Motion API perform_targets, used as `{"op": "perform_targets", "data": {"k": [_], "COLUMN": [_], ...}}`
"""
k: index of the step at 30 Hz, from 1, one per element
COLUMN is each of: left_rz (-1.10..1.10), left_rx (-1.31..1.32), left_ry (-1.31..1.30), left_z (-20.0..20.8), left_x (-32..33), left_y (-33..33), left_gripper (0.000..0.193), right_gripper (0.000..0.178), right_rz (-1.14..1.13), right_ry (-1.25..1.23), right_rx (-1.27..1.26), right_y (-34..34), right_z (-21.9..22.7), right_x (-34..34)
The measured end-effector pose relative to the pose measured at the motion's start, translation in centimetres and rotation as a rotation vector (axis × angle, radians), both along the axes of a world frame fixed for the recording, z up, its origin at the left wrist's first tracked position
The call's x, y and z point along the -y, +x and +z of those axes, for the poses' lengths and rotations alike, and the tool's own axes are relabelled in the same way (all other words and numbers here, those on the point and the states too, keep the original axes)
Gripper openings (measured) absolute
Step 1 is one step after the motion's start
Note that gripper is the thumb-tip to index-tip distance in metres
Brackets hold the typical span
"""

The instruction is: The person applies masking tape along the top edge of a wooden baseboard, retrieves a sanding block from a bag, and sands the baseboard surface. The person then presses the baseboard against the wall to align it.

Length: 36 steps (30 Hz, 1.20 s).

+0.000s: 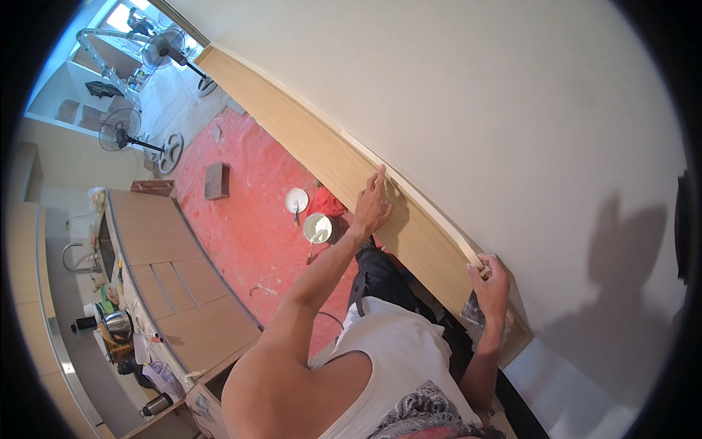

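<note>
A long light-wood board (292, 124) runs diagonally along the base of the white wall. A narrow cream strip (431, 208), which looks like masking tape, follows the seam where board and wall meet. My left hand (373, 205) lies over the board with its fingers stretched out, the index fingertip at the strip. Further along to the right, my right hand (491, 282) pinches the near end of that strip between thumb and fingers. Just below my right hand sits a crumpled greyish piece (474, 311); I cannot make out its material.
Red sheeting (248, 227) covers the floor, with a white bucket (317, 228), a white lid (297, 200) and a grey box (217, 181) on it. Kitchen cabinets (175, 271) stand at left. Two fans (121, 130) and a ladder (102, 62) are at the far left; a person (137, 22) is beyond.
</note>
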State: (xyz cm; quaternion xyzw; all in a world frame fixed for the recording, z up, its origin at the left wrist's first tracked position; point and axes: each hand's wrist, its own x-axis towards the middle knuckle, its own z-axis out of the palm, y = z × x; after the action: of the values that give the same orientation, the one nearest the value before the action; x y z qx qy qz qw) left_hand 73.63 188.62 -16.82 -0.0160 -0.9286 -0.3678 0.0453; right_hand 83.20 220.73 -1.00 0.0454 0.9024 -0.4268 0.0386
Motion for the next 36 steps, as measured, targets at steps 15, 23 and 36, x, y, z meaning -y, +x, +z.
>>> {"op": "perform_targets", "data": {"k": [15, 23, 36], "left_rz": [-0.037, -0.024, -0.014], "left_rx": [0.041, 0.002, 0.05], "left_ry": [-0.038, -0.067, -0.181], "left_z": [-0.1, -0.2, -0.1], "left_x": [0.0, -0.3, -0.8], "left_y": [-0.1, 0.2, 0.0], "left_gripper": [0.11, 0.108, 0.11], "right_gripper": [0.032, 0.036, 0.038], "right_rz": [-0.022, 0.04, 0.032], "right_ry": [-0.001, 0.042, 0.024], "right_rx": [0.069, 0.023, 0.073], "right_y": [-0.2, -0.1, -0.6], "right_z": [-1.1, -2.3, -1.6], "right_x": [-0.6, -1.4, -1.1]}}
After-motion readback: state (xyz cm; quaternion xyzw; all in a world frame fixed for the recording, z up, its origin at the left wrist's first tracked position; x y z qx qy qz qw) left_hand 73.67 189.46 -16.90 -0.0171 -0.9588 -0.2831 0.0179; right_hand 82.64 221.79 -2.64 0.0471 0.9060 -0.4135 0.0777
